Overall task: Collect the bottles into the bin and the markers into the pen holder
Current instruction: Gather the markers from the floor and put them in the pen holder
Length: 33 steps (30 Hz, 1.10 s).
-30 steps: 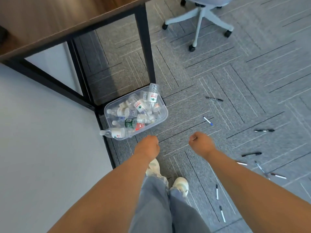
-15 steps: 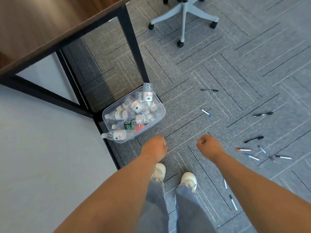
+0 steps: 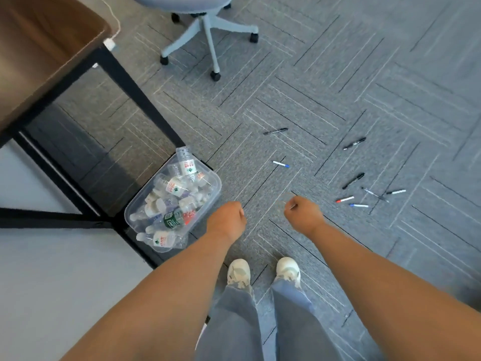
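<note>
Fingers (image 3: 292, 207) curled: L hand (image 3: 229, 220), R hand (image 3: 303, 214), empty.

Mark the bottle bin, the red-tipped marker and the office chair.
bin (image 3: 217, 194): head view, on its right-hand rim.
red-tipped marker (image 3: 345, 199): head view, middle of the barrel.
office chair (image 3: 207, 24): head view, hub of the wheeled base.

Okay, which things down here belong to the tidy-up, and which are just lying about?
Job: clear plastic bin; clear plastic bottles inside it; black and white markers scattered on the carpet.
Just there: pale blue swivel chair; brown wooden desk; white charger plug.
</note>
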Tool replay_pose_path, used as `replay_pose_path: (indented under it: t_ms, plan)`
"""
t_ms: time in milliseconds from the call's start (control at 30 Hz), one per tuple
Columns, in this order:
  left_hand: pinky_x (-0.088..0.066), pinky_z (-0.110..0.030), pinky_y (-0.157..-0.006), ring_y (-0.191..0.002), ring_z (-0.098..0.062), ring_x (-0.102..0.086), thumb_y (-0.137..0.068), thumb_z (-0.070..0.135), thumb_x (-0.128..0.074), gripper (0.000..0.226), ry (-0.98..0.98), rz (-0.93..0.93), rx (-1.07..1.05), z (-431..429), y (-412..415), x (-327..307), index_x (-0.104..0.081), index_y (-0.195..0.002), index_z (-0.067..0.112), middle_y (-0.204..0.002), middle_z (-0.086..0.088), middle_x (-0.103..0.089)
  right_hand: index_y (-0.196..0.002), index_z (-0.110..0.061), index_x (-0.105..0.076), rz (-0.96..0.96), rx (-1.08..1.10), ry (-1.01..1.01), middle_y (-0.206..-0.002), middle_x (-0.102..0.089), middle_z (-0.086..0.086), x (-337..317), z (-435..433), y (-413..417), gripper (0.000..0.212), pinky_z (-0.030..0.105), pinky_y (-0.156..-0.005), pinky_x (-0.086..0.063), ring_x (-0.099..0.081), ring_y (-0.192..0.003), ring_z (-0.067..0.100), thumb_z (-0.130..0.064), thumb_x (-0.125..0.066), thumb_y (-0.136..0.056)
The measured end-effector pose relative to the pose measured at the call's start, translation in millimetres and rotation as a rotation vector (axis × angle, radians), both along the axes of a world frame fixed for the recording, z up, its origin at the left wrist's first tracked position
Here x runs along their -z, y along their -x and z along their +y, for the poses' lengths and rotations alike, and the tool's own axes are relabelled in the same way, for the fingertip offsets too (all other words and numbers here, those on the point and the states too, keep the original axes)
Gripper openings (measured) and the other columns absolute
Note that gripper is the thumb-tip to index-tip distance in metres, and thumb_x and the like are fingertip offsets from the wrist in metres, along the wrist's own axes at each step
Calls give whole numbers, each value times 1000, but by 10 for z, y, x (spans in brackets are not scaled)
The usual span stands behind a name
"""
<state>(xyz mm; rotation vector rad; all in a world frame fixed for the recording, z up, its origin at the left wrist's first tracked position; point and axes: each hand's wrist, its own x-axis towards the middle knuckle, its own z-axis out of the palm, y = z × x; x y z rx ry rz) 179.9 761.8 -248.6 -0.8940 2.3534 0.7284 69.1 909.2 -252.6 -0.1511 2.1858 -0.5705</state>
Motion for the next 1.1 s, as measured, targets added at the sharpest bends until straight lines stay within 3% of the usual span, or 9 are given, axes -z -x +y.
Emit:
replay_pose_path:
  t_ms: [200, 300, 400, 467, 600, 733, 900, 1100]
  plan:
    - [-47, -35, -79, -96, -26, -60, -94, 19, -45, 18, -35, 63, 230, 693, 703, -15, -60, -101, 13, -106, -6, -65, -89, -15, -54, -6, 280, -45, -85, -59, 8, 55, 970, 41, 11, 25, -67, -41, -54, -77, 28, -19, -44, -91]
    - [-44, -33, -77, -97, -25, -59, -95, 20, -44, 19, -62, 75, 344, 1238, 976, 41, -60, -102, 13, -109, -5, -63, -98, -13, -61, -53, 406, -77, -93, -62, 11, 189, 1594, -18, 17, 27, -72, -43, -58, -86, 30, -18, -46, -90]
    - [-41, -31, -72, -90, -22, -57, -95, 19, -43, 18, -78, 44, 411, 1754, 1166, 247, -58, -101, 12, -106, -4, -63, -96, -14, -61, -94, 473, -91, -89, -60, 9, 402, 2150, -39, 17, 32, -75, -48, -54, -80, 27, -16, -45, -89]
    - [-44, -32, -76, -95, -24, -58, -94, 19, -44, 17, -76, 21, 460, 2089, 1283, 501, -59, -100, 13, -107, -4, -63, -96, -13, -60, -120, 527, -91, -92, -61, 10, 603, 2495, -13, 18, 30, -70, -46, -54, -79, 26, -14, -43, -89]
    - [-47, -36, -86, -103, -27, -58, -93, 19, -45, 18, -78, -30, 571, 2701, 1397, 1137, -59, -102, 13, -111, -7, -63, -105, -11, -61, -141, 606, -143, -104, -64, 14, 1161, 3132, -6, 24, 28, -71, -42, -54, -83, 28, -15, -42, -90]
    - [-46, -34, -84, -105, -22, -58, -92, 19, -49, 19, -68, -72, 750, 3134, 1497, 1911, -60, -107, 18, -117, -2, -60, -112, -8, -61, -154, 641, -168, -109, -65, 14, 1909, 3582, -37, 28, 28, -68, -46, -58, -83, 28, -8, -43, -90]
    - [-42, -32, -75, -105, -22, -55, -92, 18, -51, 23, -54, -110, 1034, 3568, 1694, 3190, -57, -115, 19, -121, -2, -50, -108, -17, -62, -146, 696, -183, -103, -68, 10, 3157, 3985, -53, 27, 26, -65, -47, -57, -74, 22, -9, -48, -87]
    - [-46, -38, -93, -117, -23, -45, -91, 21, -55, 30, 5, -134, 1405, 3834, 1885, 4606, -54, -121, 19, -121, -3, -47, -112, -16, -62, -104, 543, -233, -106, -67, 8, 4566, 4263, -13, 23, 26, -71, -49, -60, -84, 22, -12, -54, -91]
